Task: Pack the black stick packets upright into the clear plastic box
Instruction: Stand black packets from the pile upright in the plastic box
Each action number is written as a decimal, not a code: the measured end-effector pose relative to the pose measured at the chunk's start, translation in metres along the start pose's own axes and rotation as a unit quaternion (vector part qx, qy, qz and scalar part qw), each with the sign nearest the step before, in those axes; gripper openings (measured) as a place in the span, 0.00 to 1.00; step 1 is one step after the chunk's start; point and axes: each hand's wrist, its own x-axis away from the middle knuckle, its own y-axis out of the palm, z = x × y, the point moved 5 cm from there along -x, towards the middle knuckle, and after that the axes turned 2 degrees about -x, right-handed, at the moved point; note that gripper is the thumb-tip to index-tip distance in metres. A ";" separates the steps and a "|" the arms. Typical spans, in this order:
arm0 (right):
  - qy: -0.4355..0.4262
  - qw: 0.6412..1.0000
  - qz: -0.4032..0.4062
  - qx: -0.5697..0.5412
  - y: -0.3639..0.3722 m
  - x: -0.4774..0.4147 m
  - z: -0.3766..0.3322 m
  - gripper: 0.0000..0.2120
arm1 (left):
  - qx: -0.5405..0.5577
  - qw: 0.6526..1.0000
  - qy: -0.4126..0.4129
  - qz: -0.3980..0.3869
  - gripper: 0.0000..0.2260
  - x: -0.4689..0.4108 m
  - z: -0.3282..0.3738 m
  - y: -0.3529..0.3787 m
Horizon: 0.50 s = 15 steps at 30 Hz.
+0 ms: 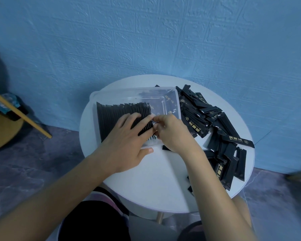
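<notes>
- Dim, cool, even light — shadows stay soft;
- wide-angle bend curves the seams of the blue wall (163,40);
- edges at 9 and 3 o'clock smear into blur;
- faint sheen on the clear plastic box (179,105) rim; gold print on the black stick packets (196,122) reads soft.

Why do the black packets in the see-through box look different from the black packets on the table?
The black stick packets in the clear plastic box stand on edge in one tight row; the loose black packets on the round white table lie flat in a messy heap. The boxed row shows only thin edges; the heap shows gold print. Both look like the same black sticks.
</notes>
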 end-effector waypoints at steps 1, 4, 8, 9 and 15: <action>-0.002 1.000 0.002 -0.003 0.000 0.000 0.000 0.14 | 0.002 1.000 0.000 0.001 0.28 0.000 0.000 0.000; -0.001 1.000 0.000 0.005 -0.001 0.001 0.002 0.15 | 0.004 1.000 0.000 0.002 0.27 0.001 -0.002 0.001; -0.020 0.997 0.025 -0.064 -0.005 0.003 0.009 0.12 | 0.012 1.000 -0.001 -0.004 0.27 0.002 -0.004 0.002; -0.027 0.994 0.039 -0.098 -0.009 0.004 0.012 0.10 | 0.014 1.000 -0.003 -0.005 0.27 0.002 -0.004 0.002; -0.007 0.951 0.152 -0.270 -0.055 0.016 0.035 0.09 | 0.026 1.000 -0.010 -0.001 0.27 0.001 -0.005 0.003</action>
